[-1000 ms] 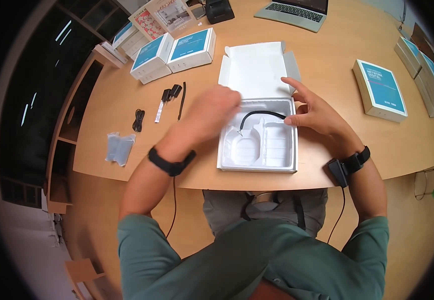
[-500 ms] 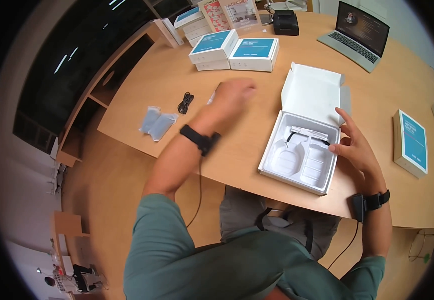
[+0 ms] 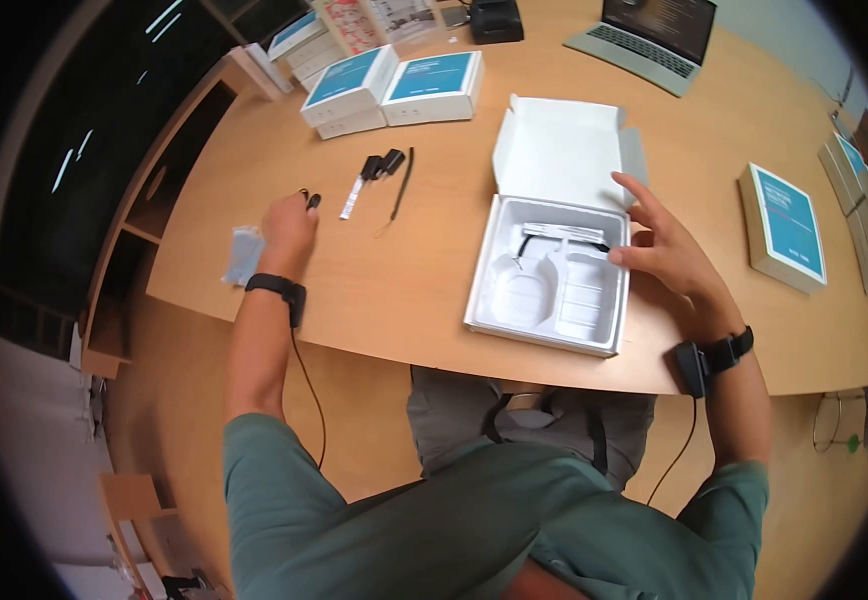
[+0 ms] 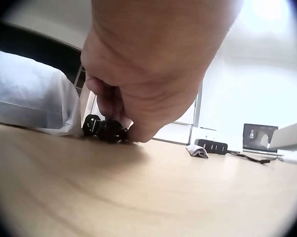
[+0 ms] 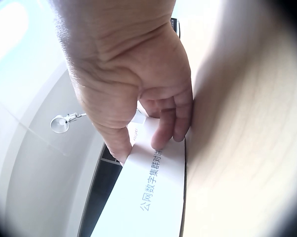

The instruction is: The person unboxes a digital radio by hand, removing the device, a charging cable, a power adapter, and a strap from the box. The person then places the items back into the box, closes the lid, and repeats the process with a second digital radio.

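My left hand (image 3: 289,235) pinches a coiled black cable (image 3: 313,201) on the left side of the table; the left wrist view shows the coil (image 4: 109,131) at its fingertips, just above the tabletop. An open white box (image 3: 474,290) with a moulded tray (image 3: 524,295) lies in front of me, its lid (image 3: 559,150) tipped back. A white strip (image 3: 564,232) and a black cord (image 3: 525,246) lie in the tray. My right hand (image 3: 679,255) grips the box's right wall, thumb over the rim and other fingers against the printed side (image 5: 151,180); its index finger points away.
Beside the left hand lies a translucent plastic bag (image 3: 244,253). Black adapters (image 3: 382,164) and a black strap (image 3: 403,185) are left of the box. Blue-topped boxes (image 3: 434,78) stand behind, another (image 3: 787,225) at the right, and a laptop (image 3: 644,50) at the back.
My left hand has moved from near the box to the far left and taken hold of the cable coil. A white strip now lies in the tray. My right hand has stayed at the box.
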`<state>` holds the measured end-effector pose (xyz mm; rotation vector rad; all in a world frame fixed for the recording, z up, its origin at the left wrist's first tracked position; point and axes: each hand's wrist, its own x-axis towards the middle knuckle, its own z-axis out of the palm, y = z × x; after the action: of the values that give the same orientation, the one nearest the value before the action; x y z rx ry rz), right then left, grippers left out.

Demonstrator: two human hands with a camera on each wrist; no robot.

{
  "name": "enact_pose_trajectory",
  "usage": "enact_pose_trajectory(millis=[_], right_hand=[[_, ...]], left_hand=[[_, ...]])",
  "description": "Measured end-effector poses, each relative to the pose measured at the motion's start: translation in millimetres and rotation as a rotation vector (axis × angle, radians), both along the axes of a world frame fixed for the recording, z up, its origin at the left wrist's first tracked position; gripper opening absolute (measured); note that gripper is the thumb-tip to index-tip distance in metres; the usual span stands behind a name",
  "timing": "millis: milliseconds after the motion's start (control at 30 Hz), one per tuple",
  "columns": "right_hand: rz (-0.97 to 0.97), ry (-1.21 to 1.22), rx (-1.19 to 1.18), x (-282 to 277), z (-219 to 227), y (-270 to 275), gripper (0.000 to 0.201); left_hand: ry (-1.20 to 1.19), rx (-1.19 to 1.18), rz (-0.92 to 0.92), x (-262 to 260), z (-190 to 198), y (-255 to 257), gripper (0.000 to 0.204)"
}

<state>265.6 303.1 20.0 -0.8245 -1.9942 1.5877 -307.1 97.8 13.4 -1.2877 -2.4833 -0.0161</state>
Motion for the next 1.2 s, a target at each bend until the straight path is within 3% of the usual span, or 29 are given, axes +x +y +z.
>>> enact_pose_trajectory(millis=[67, 133, 200, 233, 300, 367, 433, 533, 700, 800, 867, 933, 1033, 1100, 1167, 1200], right_hand=[[0.068, 0.081, 0.06, -2.0, -6.2, 5.2, 0.111], [0.036, 0.06, -0.036, 0.3, -3.7, 2.7, 0.11], [0.062, 0.081, -0.023, -0.3, -5.1, 4.1, 0.108], [0.054, 0.084, -0.027, -0.5, -6.1, 5.2, 0.108], [0.076, 0.109, -0.045, -1.2, -8.0, 6.5, 0.107], [0.081, 0.103, -0.053, -0.5, -7.2, 7.4, 0.106], [0.084, 0.097, -0.062, 0.0, -5.7, 5.6, 0.106], [0.078, 0.13, -0.087, 0.2, -0.5, -0.3, 0.106], [0.043, 0.066, -0.005, -1.1, -3.7, 2.9, 0.107], [0.009, 0.021, -0.041, -0.9, 5.1, -3.2, 0.109], [0.027, 0.017, -0.005, -1.6, 1.5, -1.3, 0.11], [-0.007, 0.03, -0.038, -2.8, 0.3, -2.0, 0.11], [-0.003, 0.046, -0.052, -3.8, -1.3, -1.9, 0.112], [-0.018, 0.043, -0.033, -1.7, -2.0, -1.0, 0.114], [-0.008, 0.045, -0.008, -1.7, -4.6, 1.4, 0.117], [-0.009, 0.045, -0.002, -1.8, -4.8, 2.5, 0.117]], left_hand=[[0.027, 0.043, 0.024, 3.3, 0.7, 0.9, 0.022], [0.067, 0.077, 0.047, -1.0, 7.4, 7.5, 0.021], [-0.285, 0.369, 0.005, 2.6, 13.4, 16.5, 0.019], [-0.284, 0.364, -0.003, 6.1, 12.6, 23.7, 0.019], [-0.438, 0.412, -0.318, 74.0, 37.1, 42.7, 0.017], [-0.441, 0.335, -0.651, 161.3, 61.2, 55.7, 0.016], [-0.248, 0.193, -1.022, 216.4, 65.5, 72.1, 0.015], [-0.336, 0.045, -1.059, 273.1, 55.3, 97.9, 0.014], [-0.114, -0.076, -1.262, 285.2, 19.0, 123.6, 0.006], [-0.151, -0.022, -1.235, 291.5, 13.0, 114.9, 0.007], [-0.164, -0.057, -1.199, 285.1, 23.2, 106.9, 0.008], [-0.263, 0.058, -1.106, 269.6, 40.2, 99.1, 0.012], [-0.43, 0.228, -0.825, 203.4, 45.0, 88.9, 0.025], [-0.359, 0.199, -0.605, 137.4, 39.9, 91.3, 0.031], [-0.443, 0.141, -0.333, 87.6, 36.2, 88.2, 0.037], [-0.441, 0.146, -0.335, 68.7, 26.3, 86.4, 0.037]])
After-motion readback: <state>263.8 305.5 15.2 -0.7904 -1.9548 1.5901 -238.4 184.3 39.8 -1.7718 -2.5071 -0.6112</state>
